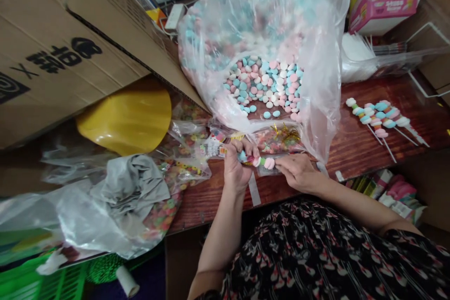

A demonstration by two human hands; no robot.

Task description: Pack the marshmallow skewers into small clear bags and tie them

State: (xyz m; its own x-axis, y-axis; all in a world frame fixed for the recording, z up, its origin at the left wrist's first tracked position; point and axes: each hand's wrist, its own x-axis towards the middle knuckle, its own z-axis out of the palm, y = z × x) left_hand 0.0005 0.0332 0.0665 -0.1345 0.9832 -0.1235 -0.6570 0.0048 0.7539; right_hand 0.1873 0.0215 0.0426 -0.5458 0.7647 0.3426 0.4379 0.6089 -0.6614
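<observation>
My left hand [239, 168] grips a candy skewer [255, 160] threaded with pastel discs, and its stick is hidden in my fingers. The fingertips of my right hand [297, 172] touch the pink disc at the skewer's end, though I cannot tell whether they grip it. Just behind my hands lies a clear bag of small multicoloured candies [277, 140] with gold twist ties [286, 135] on it. A large clear plastic bag [263, 86] of pink, white and blue discs stands open beyond them. Several finished skewers [379, 119] lie to the right on the wooden table [351, 150].
A cardboard box flap [70, 51] leans in at the upper left over a yellow plastic object [126, 117]. Crumpled grey plastic [130, 192] and a bag of colourful candies [165, 211] lie on the left. A pink-and-white box [383, 7] stands at the upper right.
</observation>
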